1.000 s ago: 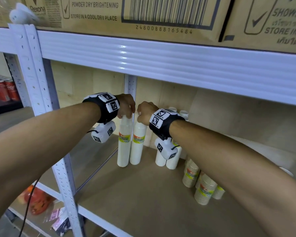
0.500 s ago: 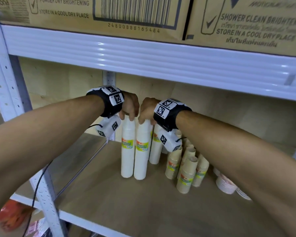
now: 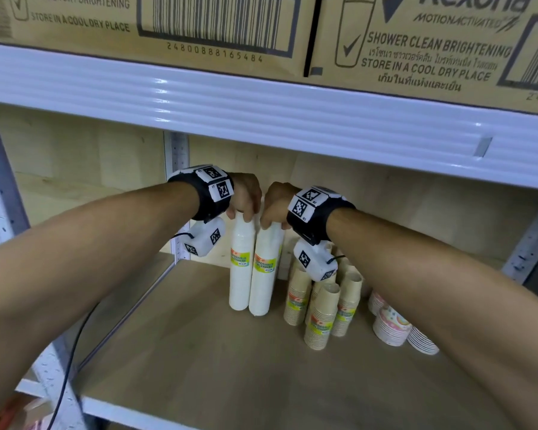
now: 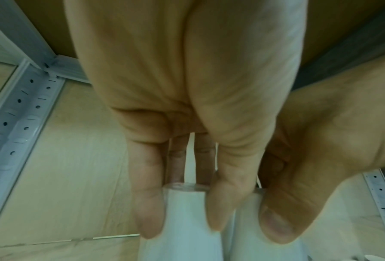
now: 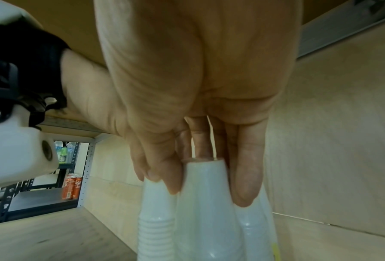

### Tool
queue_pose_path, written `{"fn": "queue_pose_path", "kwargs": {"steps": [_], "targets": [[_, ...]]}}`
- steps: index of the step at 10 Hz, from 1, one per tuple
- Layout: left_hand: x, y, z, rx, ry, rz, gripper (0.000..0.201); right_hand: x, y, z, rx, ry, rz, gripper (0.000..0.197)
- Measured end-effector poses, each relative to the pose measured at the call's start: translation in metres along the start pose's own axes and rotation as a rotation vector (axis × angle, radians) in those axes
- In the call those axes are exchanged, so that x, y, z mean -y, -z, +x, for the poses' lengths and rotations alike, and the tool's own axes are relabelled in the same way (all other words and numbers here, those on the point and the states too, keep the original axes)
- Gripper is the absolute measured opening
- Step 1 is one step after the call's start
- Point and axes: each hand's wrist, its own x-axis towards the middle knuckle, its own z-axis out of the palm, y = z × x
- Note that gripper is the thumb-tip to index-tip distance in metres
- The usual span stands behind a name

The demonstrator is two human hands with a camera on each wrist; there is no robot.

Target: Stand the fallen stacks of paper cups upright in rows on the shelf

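The right hand [image 5: 198, 74] reaches down and its fingers [image 5: 246, 178] curl around the top of a white stack of paper cups [image 5: 206, 211]. This stack stands between 2 other white stacks: the left stack [image 5: 157, 227], which shows ribbed cup rims, and the right stack [image 5: 257, 229], partly hidden. The left hand [image 5: 91, 98] is just beside, with a black wrist strap [image 5: 24, 51] and a white camera housing [image 5: 19, 151]. Below is the pale wooden shelf board [image 5: 53, 238]. Far behind, orange cans [image 5: 72, 188] sit on a dark rack.
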Motion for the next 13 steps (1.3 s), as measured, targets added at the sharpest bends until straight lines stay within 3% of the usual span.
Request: {"fn": "queue_pose_path", "kwargs": {"steps": [2, 9, 10, 11, 13], "targets": [[0.003, -0.008, 0.006, -0.015, -0.021, -0.026, 0.034, -0.01, -0.01, 0.009, -0.018, 0.01, 0.008, 0.047], [-0.004, 0.006, 0.014, 0.05, -0.021, -0.013, 0.034, -0.02, -0.006, 0.015, -0.038, 0.098, -0.071, 0.025], [-0.008, 0.01, 0.007, -0.016, -0.025, 0.04, 0.037, -0.018, 0.0, 0.001, -0.106, 0.107, -0.025, 0.027], [-0.013, 0.015, -0.009, -0.094, -0.058, 0.093, 0.037, -0.014, 0.003, -0.022, -0.199, 0.12, -0.018, 0.042], [0.001, -0.008, -0.069, -0.288, -0.154, 0.197, 0.036, -0.021, -0.029, -0.104, -0.356, 0.171, 0.133, 0.034]]}}
